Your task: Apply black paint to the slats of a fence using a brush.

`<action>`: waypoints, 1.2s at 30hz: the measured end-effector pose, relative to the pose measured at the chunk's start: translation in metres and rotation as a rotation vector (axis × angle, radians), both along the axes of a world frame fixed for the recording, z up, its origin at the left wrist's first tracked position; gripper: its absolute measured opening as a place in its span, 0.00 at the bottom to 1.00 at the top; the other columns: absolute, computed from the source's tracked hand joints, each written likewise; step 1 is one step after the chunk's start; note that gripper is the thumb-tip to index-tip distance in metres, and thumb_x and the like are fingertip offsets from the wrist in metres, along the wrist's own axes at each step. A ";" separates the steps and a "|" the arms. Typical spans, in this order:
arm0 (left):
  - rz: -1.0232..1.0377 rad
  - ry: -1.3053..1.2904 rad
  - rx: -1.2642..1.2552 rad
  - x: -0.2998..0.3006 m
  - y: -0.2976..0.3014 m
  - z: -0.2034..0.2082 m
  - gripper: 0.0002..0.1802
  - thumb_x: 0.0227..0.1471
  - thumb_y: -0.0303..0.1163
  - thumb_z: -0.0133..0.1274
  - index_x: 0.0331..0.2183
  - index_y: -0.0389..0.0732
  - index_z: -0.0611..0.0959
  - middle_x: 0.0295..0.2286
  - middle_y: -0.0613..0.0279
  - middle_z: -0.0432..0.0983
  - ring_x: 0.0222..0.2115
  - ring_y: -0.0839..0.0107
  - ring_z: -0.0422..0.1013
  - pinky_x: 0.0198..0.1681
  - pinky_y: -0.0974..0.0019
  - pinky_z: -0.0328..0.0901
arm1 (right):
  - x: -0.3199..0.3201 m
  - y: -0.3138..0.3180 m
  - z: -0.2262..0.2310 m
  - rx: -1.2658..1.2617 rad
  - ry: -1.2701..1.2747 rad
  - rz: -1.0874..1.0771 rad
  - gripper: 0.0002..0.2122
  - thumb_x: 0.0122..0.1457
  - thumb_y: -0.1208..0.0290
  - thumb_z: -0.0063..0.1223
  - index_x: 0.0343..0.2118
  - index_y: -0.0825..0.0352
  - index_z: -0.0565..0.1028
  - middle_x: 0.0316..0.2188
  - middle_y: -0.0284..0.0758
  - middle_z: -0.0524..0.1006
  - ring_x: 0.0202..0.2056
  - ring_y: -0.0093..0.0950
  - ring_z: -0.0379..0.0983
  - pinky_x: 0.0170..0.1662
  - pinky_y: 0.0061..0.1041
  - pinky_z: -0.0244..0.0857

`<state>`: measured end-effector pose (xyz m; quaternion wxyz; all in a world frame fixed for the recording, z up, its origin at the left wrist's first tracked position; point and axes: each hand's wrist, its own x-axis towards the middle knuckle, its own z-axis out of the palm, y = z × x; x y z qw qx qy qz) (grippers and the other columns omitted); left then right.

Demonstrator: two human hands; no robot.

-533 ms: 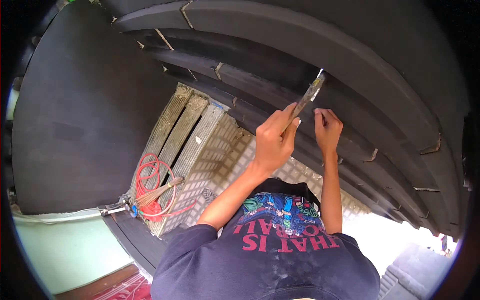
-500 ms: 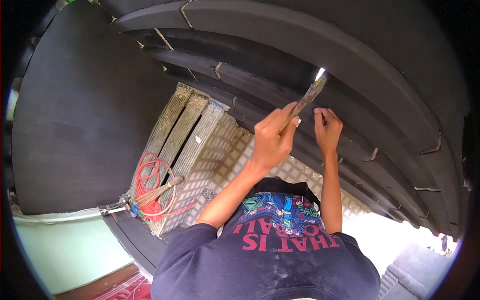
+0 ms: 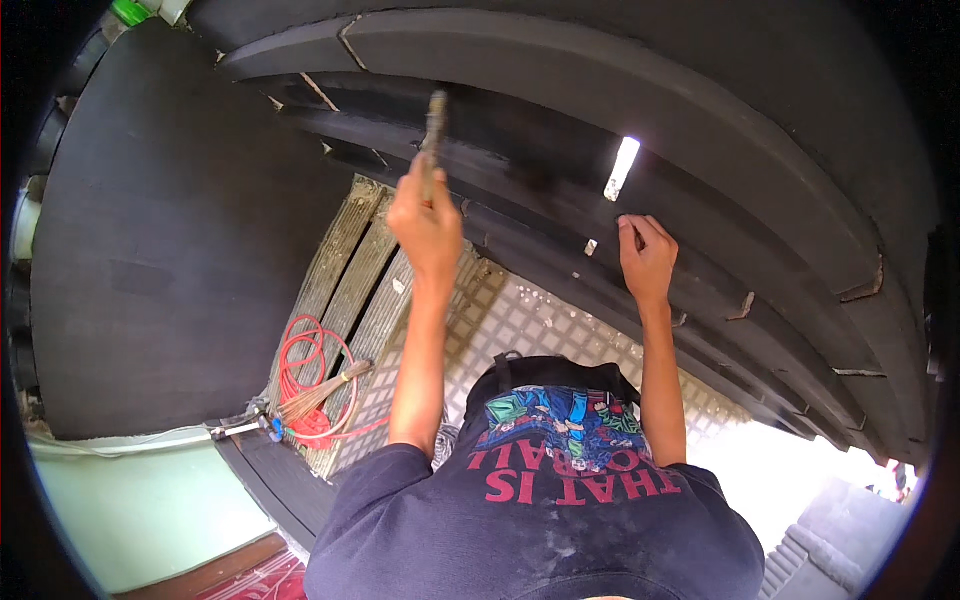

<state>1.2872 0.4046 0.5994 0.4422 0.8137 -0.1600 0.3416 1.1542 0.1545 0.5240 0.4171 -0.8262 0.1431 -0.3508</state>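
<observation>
My left hand [image 3: 427, 222] is closed round a thin, worn brush [image 3: 436, 125], probably a paintbrush, slightly blurred and seen edge-on. Its tip points up against the dark curved, stepped moulding [image 3: 560, 60]. Beside the tip, a blacker, wet-looking band [image 3: 505, 125] runs along the recess between two steps. My right hand [image 3: 648, 262] has its fingers curled at the edge of a lower step; whether anything is in them is hidden. Just above that hand is a narrow bright slot [image 3: 622, 168] in the dark surface.
Ridged grey planks or steps [image 3: 340, 235] stand to the left, with a coiled red hose [image 3: 290, 370] and a straw hand broom [image 3: 325, 390] on them. A large dark panel [image 3: 180, 230] fills the far left. Below lies a tiled floor [image 3: 520, 310].
My left hand has swung left with the brush, from beside the bright slot to the moulding's left part, uncovering the slot. My right hand has stayed nearly in place.
</observation>
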 end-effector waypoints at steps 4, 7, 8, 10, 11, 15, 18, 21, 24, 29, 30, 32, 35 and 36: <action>-0.078 -0.116 0.165 -0.050 -0.057 0.002 0.17 0.61 0.26 0.57 0.51 0.31 0.81 0.29 0.45 0.78 0.26 0.51 0.76 0.28 0.57 0.68 | -0.001 0.003 0.003 -0.022 0.022 0.011 0.08 0.63 0.73 0.57 0.33 0.73 0.81 0.21 0.39 0.73 0.20 0.29 0.68 0.28 0.29 0.63; -0.153 0.003 0.104 -0.085 -0.080 0.016 0.18 0.60 0.24 0.56 0.52 0.29 0.79 0.30 0.45 0.77 0.28 0.47 0.76 0.29 0.55 0.68 | 0.001 0.001 0.001 -0.047 0.003 0.010 0.08 0.63 0.73 0.57 0.33 0.73 0.81 0.21 0.39 0.72 0.20 0.29 0.67 0.28 0.29 0.62; -0.207 0.055 0.081 -0.094 -0.081 0.019 0.19 0.60 0.24 0.57 0.52 0.28 0.78 0.30 0.45 0.77 0.27 0.47 0.76 0.29 0.55 0.68 | 0.000 0.001 0.000 -0.053 0.021 0.005 0.07 0.63 0.73 0.57 0.33 0.73 0.81 0.22 0.39 0.73 0.20 0.28 0.67 0.28 0.28 0.62; -0.298 0.097 0.035 -0.106 -0.082 0.021 0.19 0.59 0.23 0.58 0.51 0.28 0.79 0.29 0.45 0.77 0.27 0.49 0.76 0.31 0.57 0.68 | 0.000 0.001 0.002 -0.060 0.041 0.007 0.07 0.63 0.74 0.58 0.33 0.73 0.81 0.22 0.39 0.73 0.21 0.27 0.67 0.29 0.26 0.62; -0.292 0.098 0.035 -0.110 -0.078 0.021 0.19 0.59 0.23 0.58 0.51 0.28 0.79 0.29 0.45 0.77 0.27 0.49 0.76 0.31 0.57 0.68 | -0.001 0.002 0.004 -0.049 0.048 0.010 0.07 0.63 0.74 0.58 0.33 0.73 0.81 0.22 0.39 0.73 0.21 0.27 0.67 0.29 0.27 0.62; -0.387 0.206 -0.068 -0.103 -0.057 0.020 0.16 0.60 0.26 0.59 0.48 0.28 0.82 0.28 0.47 0.79 0.26 0.62 0.75 0.31 0.60 0.67 | -0.002 0.001 0.004 -0.042 0.071 -0.007 0.07 0.63 0.74 0.57 0.33 0.73 0.81 0.22 0.39 0.72 0.21 0.27 0.66 0.29 0.26 0.62; -0.436 0.322 -0.156 -0.060 -0.032 0.013 0.16 0.61 0.31 0.59 0.46 0.29 0.84 0.26 0.60 0.80 0.25 0.78 0.70 0.28 0.65 0.64 | -0.001 0.000 0.001 -0.034 0.050 -0.001 0.07 0.63 0.74 0.57 0.34 0.73 0.81 0.22 0.38 0.73 0.21 0.26 0.66 0.28 0.25 0.61; -0.383 0.536 -0.113 -0.018 -0.006 0.033 0.15 0.61 0.31 0.60 0.44 0.31 0.85 0.23 0.69 0.76 0.26 0.84 0.64 0.27 0.70 0.61 | -0.002 0.002 0.002 0.014 0.002 0.032 0.07 0.63 0.74 0.57 0.34 0.73 0.81 0.23 0.37 0.74 0.21 0.24 0.66 0.28 0.24 0.61; -0.409 0.466 -0.052 0.011 0.008 0.038 0.14 0.60 0.32 0.61 0.43 0.31 0.86 0.21 0.72 0.72 0.25 0.84 0.62 0.26 0.72 0.58 | -0.001 0.000 -0.001 -0.010 0.007 0.033 0.07 0.63 0.74 0.57 0.35 0.73 0.81 0.23 0.36 0.75 0.21 0.23 0.66 0.28 0.24 0.61; -0.254 0.296 -0.009 0.026 0.025 0.038 0.13 0.59 0.31 0.62 0.42 0.32 0.86 0.19 0.60 0.75 0.23 0.79 0.63 0.26 0.68 0.61 | -0.002 -0.001 -0.003 -0.015 0.006 0.026 0.07 0.63 0.74 0.57 0.35 0.73 0.81 0.23 0.36 0.74 0.21 0.22 0.66 0.28 0.24 0.61; -0.132 0.281 0.084 0.018 0.026 0.038 0.14 0.58 0.30 0.61 0.44 0.31 0.86 0.22 0.49 0.78 0.20 0.70 0.69 0.27 0.62 0.64 | -0.002 -0.002 -0.003 -0.033 0.019 0.019 0.07 0.63 0.74 0.58 0.35 0.73 0.81 0.23 0.36 0.74 0.21 0.22 0.66 0.28 0.23 0.61; -0.057 0.167 0.050 0.002 0.015 0.022 0.14 0.58 0.29 0.60 0.44 0.31 0.86 0.24 0.47 0.79 0.21 0.63 0.72 0.28 0.59 0.66 | -0.002 0.001 -0.001 -0.019 0.001 0.016 0.07 0.63 0.73 0.57 0.34 0.73 0.81 0.22 0.37 0.73 0.20 0.25 0.66 0.28 0.26 0.61; -0.026 0.014 0.114 -0.022 -0.015 -0.018 0.16 0.60 0.26 0.57 0.49 0.29 0.82 0.31 0.40 0.80 0.28 0.47 0.78 0.31 0.52 0.69 | -0.003 0.002 -0.002 0.007 -0.024 0.013 0.07 0.63 0.73 0.57 0.33 0.72 0.81 0.21 0.38 0.71 0.20 0.28 0.66 0.28 0.29 0.61; -0.054 0.040 0.130 -0.034 -0.028 -0.025 0.17 0.60 0.26 0.57 0.49 0.29 0.82 0.34 0.39 0.81 0.28 0.49 0.79 0.31 0.54 0.70 | -0.002 0.001 -0.002 0.019 -0.036 0.013 0.07 0.63 0.73 0.57 0.33 0.72 0.81 0.21 0.38 0.71 0.20 0.28 0.65 0.28 0.29 0.61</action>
